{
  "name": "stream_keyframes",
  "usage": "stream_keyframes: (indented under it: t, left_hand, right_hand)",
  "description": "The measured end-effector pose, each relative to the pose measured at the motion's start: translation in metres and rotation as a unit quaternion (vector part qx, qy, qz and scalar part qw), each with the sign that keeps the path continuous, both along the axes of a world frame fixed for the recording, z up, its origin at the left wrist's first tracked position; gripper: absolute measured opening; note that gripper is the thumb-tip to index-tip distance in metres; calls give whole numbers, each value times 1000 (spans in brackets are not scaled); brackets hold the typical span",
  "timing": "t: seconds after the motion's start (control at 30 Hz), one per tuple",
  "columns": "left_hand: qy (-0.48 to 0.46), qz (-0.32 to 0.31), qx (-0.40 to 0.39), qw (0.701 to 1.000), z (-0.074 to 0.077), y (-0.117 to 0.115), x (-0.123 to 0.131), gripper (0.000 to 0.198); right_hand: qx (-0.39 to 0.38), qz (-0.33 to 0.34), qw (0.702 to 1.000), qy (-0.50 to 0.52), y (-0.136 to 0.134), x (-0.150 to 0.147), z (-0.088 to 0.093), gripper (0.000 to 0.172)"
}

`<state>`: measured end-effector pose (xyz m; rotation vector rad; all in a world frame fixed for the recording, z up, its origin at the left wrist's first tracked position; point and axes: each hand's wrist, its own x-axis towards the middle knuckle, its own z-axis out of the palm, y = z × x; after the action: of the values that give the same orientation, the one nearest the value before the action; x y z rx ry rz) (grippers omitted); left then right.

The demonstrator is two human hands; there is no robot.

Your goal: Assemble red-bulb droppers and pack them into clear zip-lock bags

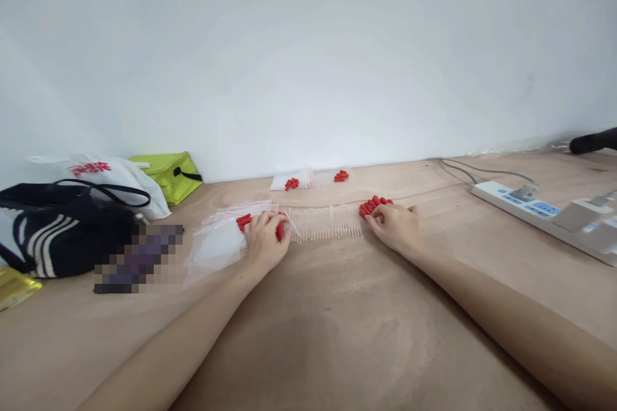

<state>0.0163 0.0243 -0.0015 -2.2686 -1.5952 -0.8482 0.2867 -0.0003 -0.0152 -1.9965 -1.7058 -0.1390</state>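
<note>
"Fingers [270,220] of the left hand [267,239]: how do they stand?"

"Curled down around some red pieces [244,221], beside the clear bags [219,250]. I cannot tell whether they pinch one."

"And the right hand [396,225]?"

"Thumb and forefinger near together, at the near side of a red heap [376,204]. Whether anything sits between them, I cannot tell."

"Between the hands?"

"Clear tubes [322,225] in a row, pointing toward the back edge of the desk [347,327]."

"Farther out?"

"Two red clusters, left [292,184] and right [341,176], by the back edge, in or on plastic. Well to the right, a power strip [506,201]. Left, a black bag [87,241], a white bag [157,196] and, closest to the back edge, a green pouch [168,176]."
</note>
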Motion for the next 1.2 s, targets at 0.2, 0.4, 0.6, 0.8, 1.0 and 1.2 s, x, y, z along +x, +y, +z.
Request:
stream_keyframes:
  t: [0.2, 0.4, 0.6, 0.8, 1.0, 1.2]
  left_hand:
    - [-10, 82, -65, 994, 18, 25, -22, 14]
    - [30, 60, -104, 992, 25, 42, -24, 21]
    - [86, 65, -113, 988, 26, 49, -10, 28]
    - [100, 77, -88, 988, 22, 48, -5, 27]
    - [26, 77, 0, 997, 34, 32, -2, 18]
    - [-83, -220, -60, 970, 19, -25, 10, 9]
  right_hand:
    - [-105, -20, 993, -48, 14, -18, 15, 29]
    - [-122, -15, 988, -97, 18, -27, 18, 25]
    - [-153, -5, 981, -121, 21, -31, 23, 21]
    - [-149, 9, 980, -135, 22, -36, 18, 21]
    - [-143, -8, 982, -120, 21, -35, 15, 23]
    - [-19, 78, 995, -56, 2, -17, 8, 25]
